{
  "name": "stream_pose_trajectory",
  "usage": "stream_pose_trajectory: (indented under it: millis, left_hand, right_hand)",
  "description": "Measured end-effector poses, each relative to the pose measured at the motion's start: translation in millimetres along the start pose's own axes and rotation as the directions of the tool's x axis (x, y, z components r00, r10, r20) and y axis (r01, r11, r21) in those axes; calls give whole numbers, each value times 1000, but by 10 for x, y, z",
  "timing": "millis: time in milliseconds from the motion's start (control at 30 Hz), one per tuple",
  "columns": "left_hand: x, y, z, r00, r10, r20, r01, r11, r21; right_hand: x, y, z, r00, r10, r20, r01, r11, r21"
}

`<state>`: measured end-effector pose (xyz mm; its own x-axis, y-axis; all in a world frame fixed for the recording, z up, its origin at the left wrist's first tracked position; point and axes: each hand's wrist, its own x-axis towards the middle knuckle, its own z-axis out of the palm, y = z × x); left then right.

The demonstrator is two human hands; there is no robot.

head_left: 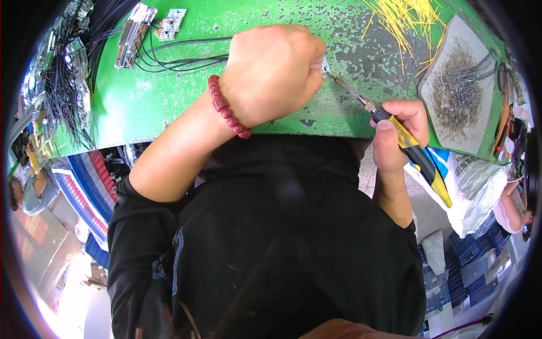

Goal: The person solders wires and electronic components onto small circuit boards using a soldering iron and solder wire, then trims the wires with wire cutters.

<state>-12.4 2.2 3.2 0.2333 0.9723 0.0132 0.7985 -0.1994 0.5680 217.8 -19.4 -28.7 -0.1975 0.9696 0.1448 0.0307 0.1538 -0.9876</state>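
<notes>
My left hand (276,73), back upward, is closed over the green table (197,110). A small white piece (326,66), possibly a circuit board, pokes out at its fingertips; most of it is hidden. Black wires (180,63) run from beneath this hand to a shiny metal-like part (133,37) and a white circuit board (173,24) on the left. In my right hand (398,133) is a yellow and black soldering iron (415,148), gripped like a pen. Its tip points up and left, close to the white piece; whether they touch, I cannot tell.
Thin yellow wires (407,20) lie at the far right. A pale slab (437,110) there bears dark residue and fine wires. Many shiny parts with black wires (59,79) are heaped at left. A white plastic bag (477,192) hangs below the table. Other people show at both sides.
</notes>
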Motion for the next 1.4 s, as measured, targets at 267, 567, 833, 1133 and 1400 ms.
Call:
stream_pose_trajectory:
  millis: [267, 567, 833, 1133, 1400]
  left_hand:
    - [2, -8, 1, 1000, 9, 2, -9, 1000, 3]
    - [8, -13, 11, 1000, 7, 7, -7, 1000, 14]
    - [2, -5, 0, 1000, 5, 8, -6, 1000, 22]
    - [2, -5, 20, 1000, 15, -9, -15, 1000, 27]
    - [-2, -7, 20, 1000, 25, -17, -25, 1000, 19]
  right_hand:
    - [-2, -12, 10, 1000, 10, -10, -10, 1000, 1]
    - [13, 7, -6, 999, 14, 40, -11, 997, -76]
    - [10, 1, 1, 998, -23, -51, 31, 987, 155]
    - [10, 25, -21, 999, -15, -43, 18, 997, 76]
    - [10, 31, -25, 999, -21, -43, 24, 998, 60]
